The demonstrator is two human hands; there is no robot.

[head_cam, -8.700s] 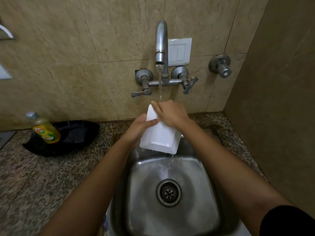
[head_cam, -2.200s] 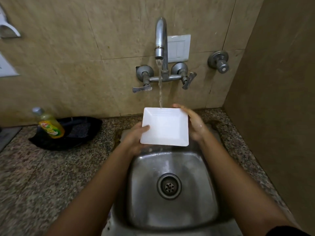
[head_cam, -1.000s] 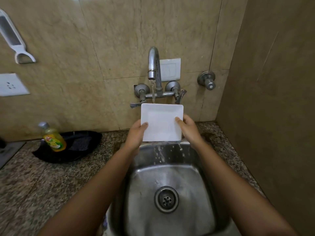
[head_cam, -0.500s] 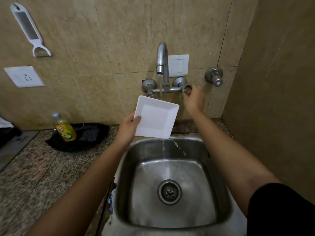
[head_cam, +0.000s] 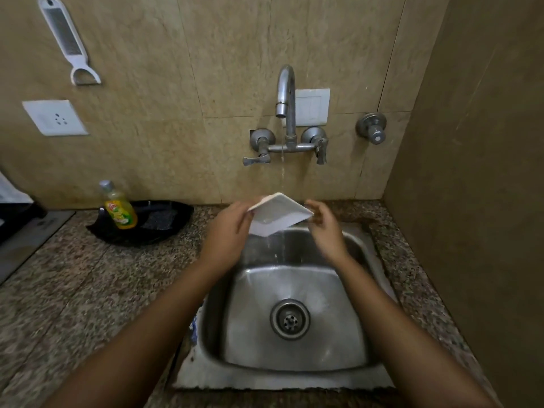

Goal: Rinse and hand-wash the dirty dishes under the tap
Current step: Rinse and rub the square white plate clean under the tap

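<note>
Plate (head_cam: 279, 217) tipped over the sink (head_cam: 347, 293) back edge to drain, left hand (head_cam: 231, 231) and right hand (head_cam: 325, 229) pinching opposite corners.

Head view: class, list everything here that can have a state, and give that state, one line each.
tap: running, a thin stream.
white plate: tilted, held under the stream.
left hand: grips the plate's left edge.
right hand: holds the plate's right corner.
sink: wet, no dishes in it.
drain: unplugged.
soap bottle: cap on, leaning in the black tray.
</note>
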